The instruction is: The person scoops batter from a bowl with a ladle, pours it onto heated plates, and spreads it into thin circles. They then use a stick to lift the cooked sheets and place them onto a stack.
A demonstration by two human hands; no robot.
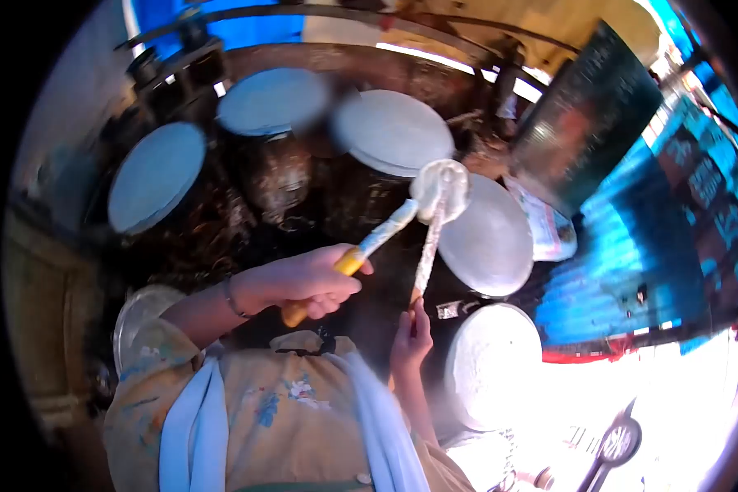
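Dark, soot-stained stove top (246, 221) fills the upper half of the fisheye view, ringed with round grey lids (394, 131) over what seem to be pots; blue sheeting (664, 230) stands at the right and bright glare washes out the lower right corner. The left hand (307, 283) has its grip closed around the yellow handle of a brush (377, 239), whose pale shaft slants up and to the right. The right hand (410, 340) pinches the lower end of a thin stick (428, 250) between fingertips, its grip shut on it. Brush and stick meet at a round whitish sheet (441, 189) that hangs above the lids, just beside the lid at right centre (492, 246). Below the hands lie a yellow flowered garment (279, 418) and a light blue scarf (193, 426).
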